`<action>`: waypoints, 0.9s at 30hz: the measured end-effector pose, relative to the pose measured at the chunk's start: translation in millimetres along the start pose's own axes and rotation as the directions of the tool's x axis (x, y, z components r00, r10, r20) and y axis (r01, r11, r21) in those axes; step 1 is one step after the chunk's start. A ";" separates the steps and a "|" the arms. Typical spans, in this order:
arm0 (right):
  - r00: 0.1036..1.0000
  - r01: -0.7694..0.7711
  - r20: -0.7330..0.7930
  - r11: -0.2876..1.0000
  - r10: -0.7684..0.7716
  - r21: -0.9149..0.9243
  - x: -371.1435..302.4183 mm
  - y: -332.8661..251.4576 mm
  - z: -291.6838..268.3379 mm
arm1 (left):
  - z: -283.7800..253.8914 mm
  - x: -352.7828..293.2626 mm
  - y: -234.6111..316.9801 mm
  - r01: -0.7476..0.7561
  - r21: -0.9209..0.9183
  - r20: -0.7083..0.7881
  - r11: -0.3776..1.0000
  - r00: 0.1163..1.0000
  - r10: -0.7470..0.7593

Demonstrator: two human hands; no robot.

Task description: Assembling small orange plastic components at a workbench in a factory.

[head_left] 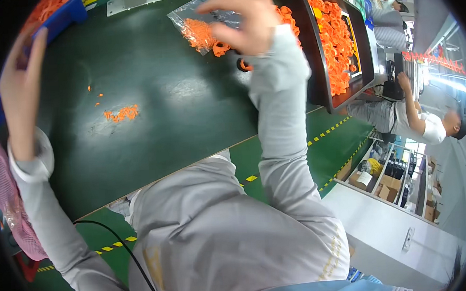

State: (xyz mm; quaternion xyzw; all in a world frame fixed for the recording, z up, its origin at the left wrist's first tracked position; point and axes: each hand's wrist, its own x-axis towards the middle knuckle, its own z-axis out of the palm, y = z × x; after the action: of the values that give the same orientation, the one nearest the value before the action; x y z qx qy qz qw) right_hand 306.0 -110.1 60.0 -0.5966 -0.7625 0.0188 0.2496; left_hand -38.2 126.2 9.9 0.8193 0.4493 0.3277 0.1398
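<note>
Orange fragments (121,114) lie on the green table (179,135). The left hand (21,102) is at the blue bin (66,19), fingers (36,61) slightly parted — I cannot tell whether they grip. The blurred right hand (256,25), fingers apart and seemingly empty, is by the clear bag (182,14) of orange pieces (198,35) — left of the black tray (319,84).

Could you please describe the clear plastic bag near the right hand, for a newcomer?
On the dark green table, look toward the far side, left of the black tray. The clear plastic bag lies there, partly hidden by the right hand. Unlike the tray, it is transparent and limp, with much finer orange pieces showing in it.
</note>
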 end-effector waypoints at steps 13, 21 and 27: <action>0.918 -0.235 -0.164 0.828 0.361 0.509 -9.1 -23.1 11.4 | 8.8 -79.2 77.9 -0.238 -0.672 0.023 0.701 0.940 0.340; 0.889 -0.293 0.173 0.235 0.424 0.927 51.4 -93.4 72.9 | 12.7 -97.8 87.1 -0.009 -0.907 0.100 0.422 0.967 0.234; 0.910 -0.136 -0.162 0.645 0.382 0.752 53.1 -110.3 102.4 | 13.6 -92.2 86.2 0.163 -0.934 0.168 0.317 0.986 -0.014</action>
State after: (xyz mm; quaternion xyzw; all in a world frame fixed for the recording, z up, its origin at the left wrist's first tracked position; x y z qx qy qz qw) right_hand 156.7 -65.5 25.5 -0.5477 -0.5488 0.2622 0.5745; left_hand -8.7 2.8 6.9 0.5780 0.2087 0.4662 0.6365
